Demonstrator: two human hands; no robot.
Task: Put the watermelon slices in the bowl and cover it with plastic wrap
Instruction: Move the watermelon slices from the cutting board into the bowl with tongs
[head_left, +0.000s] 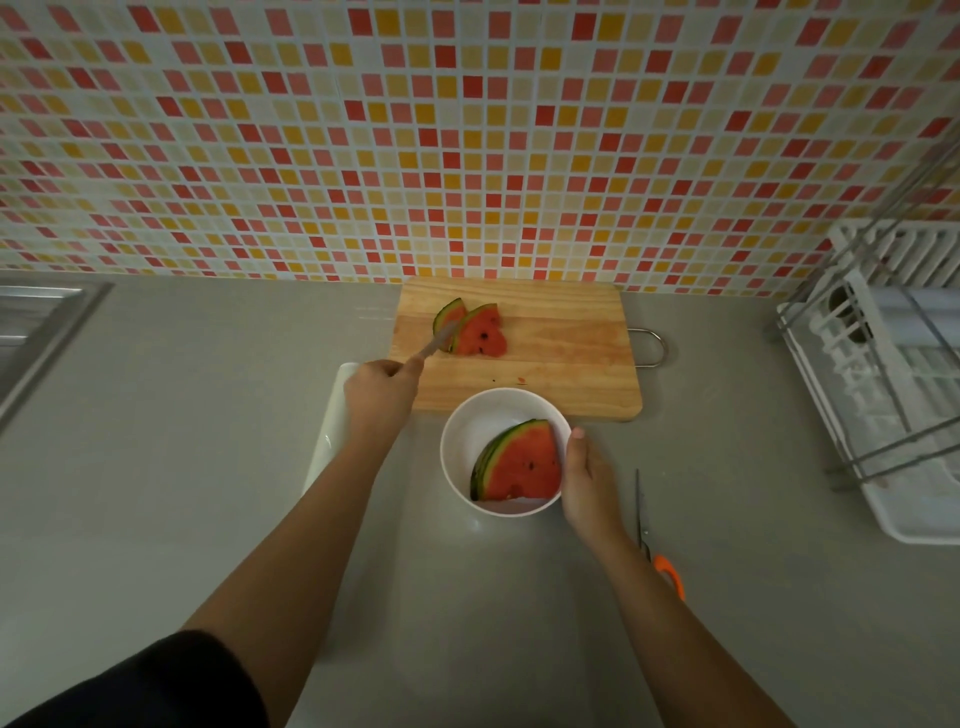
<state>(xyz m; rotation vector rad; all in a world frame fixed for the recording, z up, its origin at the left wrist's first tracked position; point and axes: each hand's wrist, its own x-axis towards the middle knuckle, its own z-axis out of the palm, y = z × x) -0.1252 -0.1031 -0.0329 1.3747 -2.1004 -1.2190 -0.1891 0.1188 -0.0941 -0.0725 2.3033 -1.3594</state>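
Our left hand (382, 395) grips a utensil (436, 345) touching watermelon slices (470, 330) on the cutting board (561, 343); our right hand (587, 478) clasps the tabletop (208, 467) bowl (470, 421) holding other slices (522, 462)

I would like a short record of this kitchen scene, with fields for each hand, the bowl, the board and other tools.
left hand: grips a thin utensil, its tip at the board slices
right hand: holds the bowl by its rim
bowl contents: stacked watermelon slices
cutting board: beyond the bowl, carries two slices
other: scissors on the counter, right of the bowl
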